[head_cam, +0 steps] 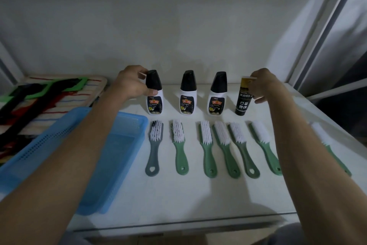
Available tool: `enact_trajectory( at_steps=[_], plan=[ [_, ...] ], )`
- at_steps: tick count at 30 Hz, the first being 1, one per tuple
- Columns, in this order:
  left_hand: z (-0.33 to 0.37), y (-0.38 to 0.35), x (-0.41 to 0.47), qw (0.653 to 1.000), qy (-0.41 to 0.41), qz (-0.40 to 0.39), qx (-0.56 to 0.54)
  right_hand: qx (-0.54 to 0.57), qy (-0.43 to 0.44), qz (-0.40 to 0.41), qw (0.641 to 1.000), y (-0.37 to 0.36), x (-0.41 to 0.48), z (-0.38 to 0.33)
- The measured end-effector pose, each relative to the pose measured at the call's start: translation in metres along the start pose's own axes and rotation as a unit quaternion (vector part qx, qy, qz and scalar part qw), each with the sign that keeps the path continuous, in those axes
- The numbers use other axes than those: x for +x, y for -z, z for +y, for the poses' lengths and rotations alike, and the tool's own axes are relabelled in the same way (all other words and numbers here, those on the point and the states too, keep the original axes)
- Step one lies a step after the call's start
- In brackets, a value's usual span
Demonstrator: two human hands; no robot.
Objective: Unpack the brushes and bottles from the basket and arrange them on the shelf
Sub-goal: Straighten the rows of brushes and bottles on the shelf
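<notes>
Three white bottles with black caps stand in a row at the back of the white shelf (198,195). My left hand (132,84) grips the leftmost white bottle (154,93) at its cap. The middle bottle (188,93) and the right bottle (216,94) stand free. My right hand (264,84) holds the black tube with a gold top (243,97), upright at the row's right end. In front lie several brushes side by side, from a grey one (154,149) to green ones (207,151). The blue basket (111,157) lies at the left, partly under my left arm.
A striped mat with black, green and red items (39,95) lies at the far left behind the basket. Another green brush (327,143) lies apart at the right near the shelf's edge. A window frame (325,36) rises at the right. The shelf's front edge (178,225) is near me.
</notes>
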State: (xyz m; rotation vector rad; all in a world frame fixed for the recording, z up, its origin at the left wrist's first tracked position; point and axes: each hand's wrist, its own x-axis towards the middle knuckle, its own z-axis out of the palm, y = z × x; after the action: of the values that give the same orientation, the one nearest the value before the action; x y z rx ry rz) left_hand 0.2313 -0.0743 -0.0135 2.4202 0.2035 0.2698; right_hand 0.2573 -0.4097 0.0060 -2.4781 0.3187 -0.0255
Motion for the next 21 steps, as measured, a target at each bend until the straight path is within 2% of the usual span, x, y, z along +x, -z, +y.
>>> enact_trajectory(
  at_steps=[13,17,21],
  plan=[
    [0.002,0.002,-0.001,1.0,0.011,0.005,0.005,-0.011,-0.008,-0.03,0.999,0.001,0.0,0.002],
    [0.013,0.014,-0.003,1.0,0.007,-0.008,0.026,-0.056,0.004,-0.061,0.997,0.029,-0.01,-0.003],
    [0.038,0.045,-0.018,0.999,-0.021,-0.024,0.025,-0.077,0.022,-0.052,0.995,0.071,-0.038,-0.009]
  ],
)
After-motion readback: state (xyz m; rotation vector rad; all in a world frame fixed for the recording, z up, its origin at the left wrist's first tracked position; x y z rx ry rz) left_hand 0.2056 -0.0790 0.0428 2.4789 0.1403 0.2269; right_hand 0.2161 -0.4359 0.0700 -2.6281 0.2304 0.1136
